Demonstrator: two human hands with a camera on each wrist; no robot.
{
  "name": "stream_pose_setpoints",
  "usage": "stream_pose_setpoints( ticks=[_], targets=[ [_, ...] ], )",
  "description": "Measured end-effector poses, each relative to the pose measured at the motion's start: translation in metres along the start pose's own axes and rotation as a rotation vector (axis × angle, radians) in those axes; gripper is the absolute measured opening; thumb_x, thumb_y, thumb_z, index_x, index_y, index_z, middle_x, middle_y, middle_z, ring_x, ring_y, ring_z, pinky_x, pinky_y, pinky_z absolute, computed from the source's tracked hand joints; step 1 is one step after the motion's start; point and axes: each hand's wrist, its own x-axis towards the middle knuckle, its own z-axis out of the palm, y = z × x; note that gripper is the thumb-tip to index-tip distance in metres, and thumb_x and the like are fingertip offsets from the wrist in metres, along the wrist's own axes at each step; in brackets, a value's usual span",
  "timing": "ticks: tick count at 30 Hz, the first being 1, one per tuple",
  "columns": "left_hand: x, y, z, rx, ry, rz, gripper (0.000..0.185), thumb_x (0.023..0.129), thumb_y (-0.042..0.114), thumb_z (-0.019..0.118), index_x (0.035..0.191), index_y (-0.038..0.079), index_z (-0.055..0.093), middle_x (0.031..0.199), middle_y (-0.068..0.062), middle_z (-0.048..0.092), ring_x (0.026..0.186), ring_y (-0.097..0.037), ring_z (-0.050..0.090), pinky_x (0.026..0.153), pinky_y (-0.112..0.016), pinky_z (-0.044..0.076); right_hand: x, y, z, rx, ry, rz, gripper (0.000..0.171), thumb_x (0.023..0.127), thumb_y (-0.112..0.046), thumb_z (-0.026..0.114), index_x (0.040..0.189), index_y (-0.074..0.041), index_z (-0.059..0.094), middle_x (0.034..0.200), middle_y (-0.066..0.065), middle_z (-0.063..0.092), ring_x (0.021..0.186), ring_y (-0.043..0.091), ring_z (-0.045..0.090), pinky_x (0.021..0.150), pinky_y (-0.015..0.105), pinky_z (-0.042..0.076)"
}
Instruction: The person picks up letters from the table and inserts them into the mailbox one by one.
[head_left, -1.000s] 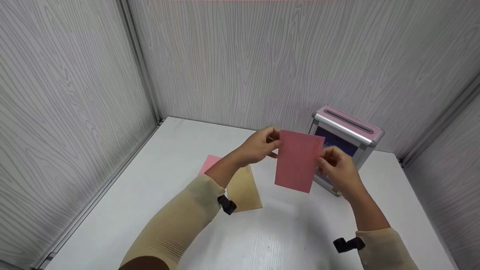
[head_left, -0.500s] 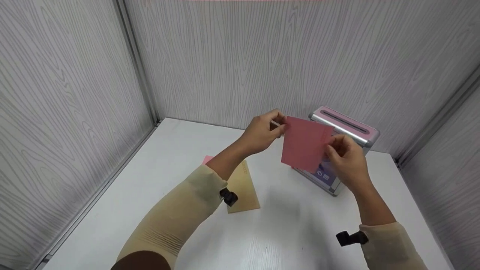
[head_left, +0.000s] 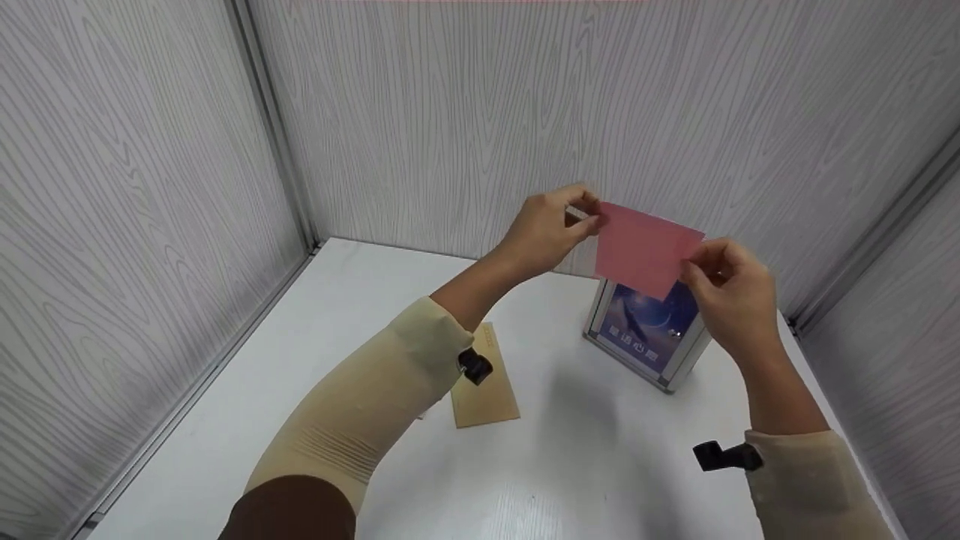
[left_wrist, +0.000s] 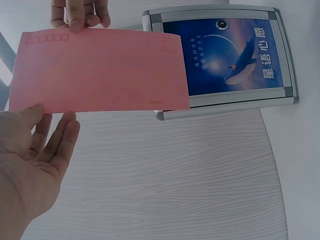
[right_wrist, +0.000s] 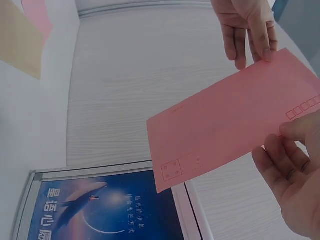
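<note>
where a second ago the pink envelope (head_left: 646,250) hangs lower, in front of the box (head_left: 643,334), it now sits higher, lifted over the box's top, and the slot in the lid that showed earlier is hidden behind the paper in the head view; judging from that rise, the envelope is being brought above the box's top edge, though no part of it is inside yet. the left hand (head_left: 547,232) pinches the envelope's left short edge between thumb and curled fingers, and the right hand (head_left: 731,297) pinches the opposite short edge the same way, so the paper is stretched flat between them, long side roughly level, in the air over the box and not touching it as far as the wrist views show. the box stands on the white table (head_left: 570,450) near the right corner, its blue picture panel facing the person. a tan envelope (head_left: 482,390) lies flat on the table beside the left sleeve, well apart from the box, and in the right wrist view another pink envelope (right_wrist: 39,17) lies just past it
</note>
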Motion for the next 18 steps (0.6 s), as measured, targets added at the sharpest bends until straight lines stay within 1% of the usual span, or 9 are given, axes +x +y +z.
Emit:
stream_pose_setpoints(
  ticks=[2,6,9,11,13,16,18],
  targets=[
    [0.005,0.007,0.0,0.001,0.011,0.018,0.022,0.108,0.03,0.068,0.124,0.014,0.071,0.13,-0.002,0.075,0.112,-0.016,0.077,0.095,-0.027,0.061,0.004,-0.002,-0.005,0.009,0.027,0.001,0.015,0.105,-0.009,0.07,0.113,0.003,0.067,0.099,-0.006,0.066,0.088,-0.001,0.065,0.076,0.006,0.051],
    [0.011,0.02,0.001,-0.003,0.037,0.057,0.022,0.108,0.029,0.069,0.122,0.014,0.072,0.129,-0.001,0.075,0.114,-0.013,0.077,0.095,-0.025,0.061,0.011,-0.004,-0.014,-0.008,0.094,-0.01,0.014,0.104,-0.008,0.07,0.113,0.002,0.069,0.1,-0.004,0.068,0.087,-0.002,0.065,0.078,0.006,0.051],
    [0.015,0.024,0.006,-0.002,0.053,0.093,0.021,0.108,0.027,0.068,0.121,0.012,0.072,0.129,-0.003,0.076,0.115,-0.012,0.078,0.095,-0.023,0.061,0.015,-0.004,-0.02,-0.013,0.153,-0.032,0.014,0.103,-0.006,0.07,0.114,0.003,0.07,0.101,-0.006,0.068,0.086,-0.003,0.065,0.079,0.006,0.051],
    [0.017,0.024,0.011,-0.008,0.066,0.115,0.019,0.108,0.024,0.068,0.12,0.01,0.072,0.127,-0.004,0.076,0.116,-0.013,0.078,0.096,-0.02,0.06,0.016,-0.005,-0.023,-0.02,0.191,-0.057,0.014,0.103,-0.005,0.07,0.113,0.004,0.071,0.1,-0.011,0.065,0.087,-0.004,0.065,0.081,0.005,0.051],
    [0.02,0.022,0.017,-0.017,0.078,0.144,0.016,0.109,0.02,0.066,0.119,0.009,0.071,0.125,-0.005,0.076,0.117,-0.013,0.078,0.097,-0.018,0.059,0.017,-0.004,-0.024,-0.037,0.231,-0.089,0.013,0.102,-0.003,0.07,0.113,0.004,0.072,0.099,-0.014,0.063,0.089,-0.006,0.064,0.084,0.004,0.051],
    [0.026,0.017,0.026,-0.043,0.093,0.169,0.012,0.109,0.015,0.065,0.117,0.008,0.071,0.123,-0.006,0.076,0.119,-0.014,0.078,0.097,-0.016,0.058,0.019,-0.001,-0.025,-0.061,0.277,-0.133,0.012,0.102,-0.003,0.07,0.111,0.005,0.073,0.1,-0.01,0.064,0.091,-0.006,0.062,0.087,0.004,0.051],
    [0.031,0.013,0.031,-0.057,0.101,0.179,0.011,0.109,0.013,0.065,0.116,0.008,0.071,0.123,-0.006,0.076,0.12,-0.014,0.077,0.097,-0.015,0.058,0.02,0.002,-0.025,-0.065,0.294,-0.147,0.011,0.102,-0.003,0.069,0.11,0.005,0.073,0.101,-0.004,0.065,0.092,-0.005,0.061,0.089,0.004,0.05]
  ],
)
